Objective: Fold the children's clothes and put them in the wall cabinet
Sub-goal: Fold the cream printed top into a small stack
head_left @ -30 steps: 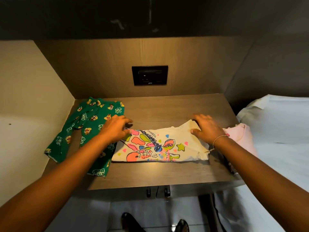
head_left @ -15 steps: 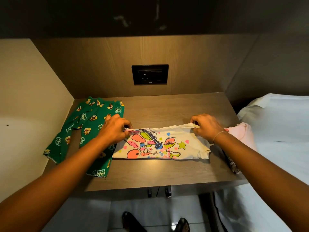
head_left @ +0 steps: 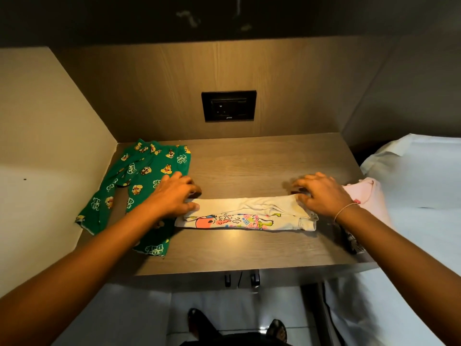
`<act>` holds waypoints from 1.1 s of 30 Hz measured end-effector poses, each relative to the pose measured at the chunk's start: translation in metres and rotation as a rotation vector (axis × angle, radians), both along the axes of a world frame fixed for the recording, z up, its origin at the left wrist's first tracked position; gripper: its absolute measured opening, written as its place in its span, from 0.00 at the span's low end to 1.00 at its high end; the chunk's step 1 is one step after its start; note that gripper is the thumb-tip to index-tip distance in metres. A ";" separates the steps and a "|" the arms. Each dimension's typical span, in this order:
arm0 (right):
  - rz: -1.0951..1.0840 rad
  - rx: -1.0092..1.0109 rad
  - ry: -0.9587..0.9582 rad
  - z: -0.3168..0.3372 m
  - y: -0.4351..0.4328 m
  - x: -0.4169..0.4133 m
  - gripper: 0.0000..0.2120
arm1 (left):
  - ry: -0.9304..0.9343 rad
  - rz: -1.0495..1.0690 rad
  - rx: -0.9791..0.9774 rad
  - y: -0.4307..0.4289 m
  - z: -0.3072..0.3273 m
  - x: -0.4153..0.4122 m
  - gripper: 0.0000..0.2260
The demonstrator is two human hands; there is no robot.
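Folding step: cream printed T-shirt [head_left: 245,214] lies mid-shelf, a narrow band.
Left hand [head_left: 172,196] and right hand [head_left: 321,193] press its ends, fingers flat, gripping nothing (green pyjama trousers [head_left: 139,181] left, unfolded); next, likely fold crosswise.

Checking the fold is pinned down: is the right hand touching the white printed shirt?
Touching. The head view shows the right hand with its fingers pressed onto the right end of the folded white printed shirt, no gap visible between them.
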State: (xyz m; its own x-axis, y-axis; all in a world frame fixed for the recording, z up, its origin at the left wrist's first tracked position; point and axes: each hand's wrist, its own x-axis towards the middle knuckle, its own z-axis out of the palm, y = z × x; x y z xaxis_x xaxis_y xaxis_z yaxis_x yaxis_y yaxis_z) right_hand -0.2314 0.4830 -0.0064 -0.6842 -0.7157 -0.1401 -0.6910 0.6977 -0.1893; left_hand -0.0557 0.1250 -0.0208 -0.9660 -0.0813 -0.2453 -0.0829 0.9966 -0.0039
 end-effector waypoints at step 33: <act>0.212 -0.195 0.122 -0.061 0.066 0.135 0.30 | 0.107 -0.344 0.396 0.139 -0.038 0.045 0.29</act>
